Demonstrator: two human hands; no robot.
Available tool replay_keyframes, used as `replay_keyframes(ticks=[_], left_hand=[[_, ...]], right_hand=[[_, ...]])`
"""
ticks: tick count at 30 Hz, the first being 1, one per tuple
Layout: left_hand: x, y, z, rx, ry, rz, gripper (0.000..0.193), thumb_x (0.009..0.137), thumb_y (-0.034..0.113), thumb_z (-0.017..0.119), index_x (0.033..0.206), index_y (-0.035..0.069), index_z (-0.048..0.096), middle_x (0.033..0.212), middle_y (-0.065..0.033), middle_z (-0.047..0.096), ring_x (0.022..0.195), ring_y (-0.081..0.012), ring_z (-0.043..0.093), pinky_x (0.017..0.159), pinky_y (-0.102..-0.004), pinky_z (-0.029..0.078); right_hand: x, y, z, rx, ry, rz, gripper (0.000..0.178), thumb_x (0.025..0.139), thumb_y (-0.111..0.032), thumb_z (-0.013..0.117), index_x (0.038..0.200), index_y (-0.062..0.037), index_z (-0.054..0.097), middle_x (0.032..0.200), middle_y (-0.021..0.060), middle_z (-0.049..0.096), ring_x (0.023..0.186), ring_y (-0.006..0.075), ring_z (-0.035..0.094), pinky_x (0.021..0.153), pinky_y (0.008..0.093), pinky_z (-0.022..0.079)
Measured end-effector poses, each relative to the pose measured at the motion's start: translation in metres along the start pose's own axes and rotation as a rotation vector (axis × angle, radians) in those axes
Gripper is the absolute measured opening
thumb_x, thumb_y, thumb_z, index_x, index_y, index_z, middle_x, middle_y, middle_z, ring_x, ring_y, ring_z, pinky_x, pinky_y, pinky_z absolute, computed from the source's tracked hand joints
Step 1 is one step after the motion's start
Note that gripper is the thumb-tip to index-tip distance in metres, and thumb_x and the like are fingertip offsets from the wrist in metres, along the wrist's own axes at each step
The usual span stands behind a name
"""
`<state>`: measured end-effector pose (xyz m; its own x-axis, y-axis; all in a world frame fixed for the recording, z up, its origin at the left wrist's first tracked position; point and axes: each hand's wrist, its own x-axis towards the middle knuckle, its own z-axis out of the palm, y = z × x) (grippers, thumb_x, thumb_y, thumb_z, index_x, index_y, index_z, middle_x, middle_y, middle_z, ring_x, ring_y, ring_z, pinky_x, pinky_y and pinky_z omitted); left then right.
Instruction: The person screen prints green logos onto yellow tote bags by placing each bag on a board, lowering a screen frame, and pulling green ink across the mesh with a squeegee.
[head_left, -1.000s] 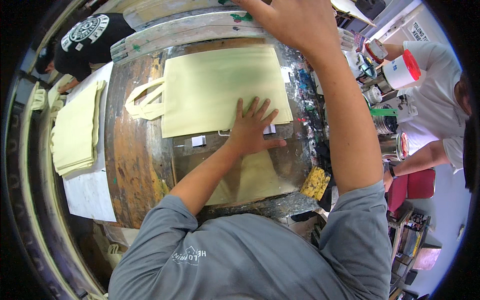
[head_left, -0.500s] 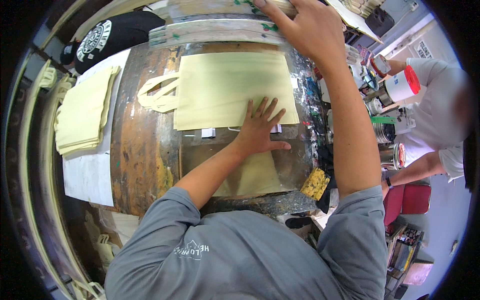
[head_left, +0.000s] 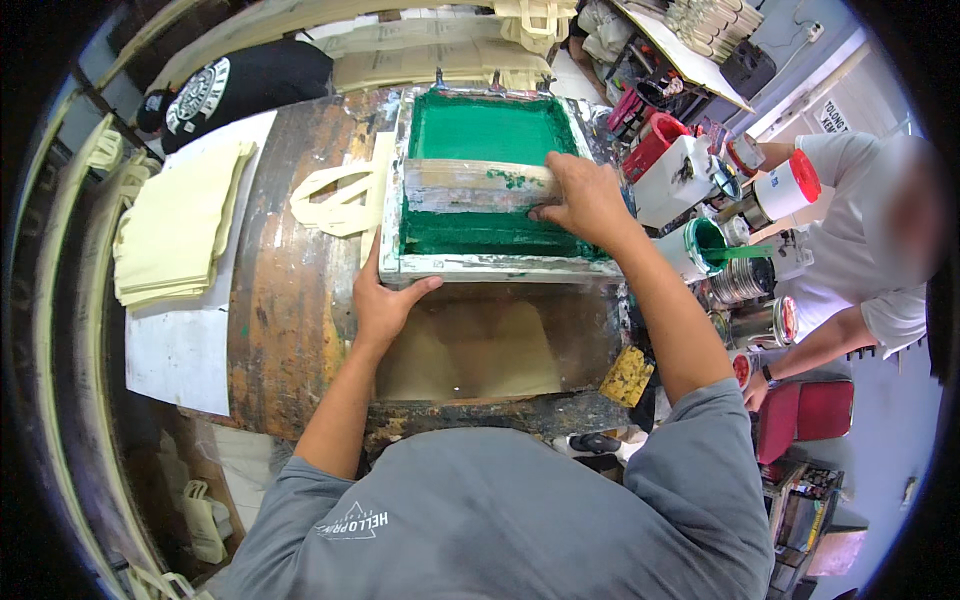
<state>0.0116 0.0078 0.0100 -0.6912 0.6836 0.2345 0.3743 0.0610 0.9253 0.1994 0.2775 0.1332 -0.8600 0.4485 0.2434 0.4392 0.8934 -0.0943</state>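
Note:
A screen printing frame with green ink lies flat over a cream tote bag. Only the bag's left strip and its looped handles stick out; the rest is hidden beneath. My left hand grips the frame's near left corner, thumb along the front edge and fingers up the left side. Inside the frame, a wooden squeegee spans the mesh from left to right. My right hand is closed on the squeegee's right end, thumb nearer me. Thick green ink shows along the near side of the mesh.
Folded cream bags are stacked on white paper at left. Along the table's right edge stand ink tubs, including a white one with green ink, beside a yellow sponge. A co-worker is at right; another person in black is at far left.
The frame has come down over the tote bag. My left hand has left the bag for the frame's corner. My right hand has moved down from the raised frame onto the squeegee.

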Motion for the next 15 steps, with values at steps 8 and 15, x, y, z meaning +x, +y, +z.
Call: replay_keyframes(ticks=[8, 15], left_hand=[[-0.020, -0.041, 0.003, 0.434, -0.006, 0.099, 0.123, 0.062, 0.053, 0.100, 0.160, 0.001, 0.046, 0.116, -0.0114, 0.076, 0.106, -0.0303, 0.064, 0.104, -0.0441, 0.034], [-0.019, -0.040, 0.000, 0.420, -0.010, 0.133, 0.125, 0.060, 0.050, 0.100, 0.160, 0.000, 0.045, 0.115, -0.0074, 0.076, 0.100, -0.0272, 0.061, 0.098, -0.0412, 0.035]], right_hand=[[-0.059, -0.025, 0.034, -0.010, -0.036, 0.082, 0.057, 0.072, -0.034, 0.093, 0.113, -0.0120, 0.058, 0.108, 0.0078, 0.067, 0.106, 0.0318, 0.064, 0.086, 0.0509, 0.043], [-0.058, -0.040, 0.061, -0.146, 0.145, 0.079, 0.045, 0.073, -0.025, 0.090, 0.103, -0.0125, 0.059, 0.099, 0.0045, 0.062, 0.098, 0.0280, 0.059, 0.087, 0.0457, 0.038]])
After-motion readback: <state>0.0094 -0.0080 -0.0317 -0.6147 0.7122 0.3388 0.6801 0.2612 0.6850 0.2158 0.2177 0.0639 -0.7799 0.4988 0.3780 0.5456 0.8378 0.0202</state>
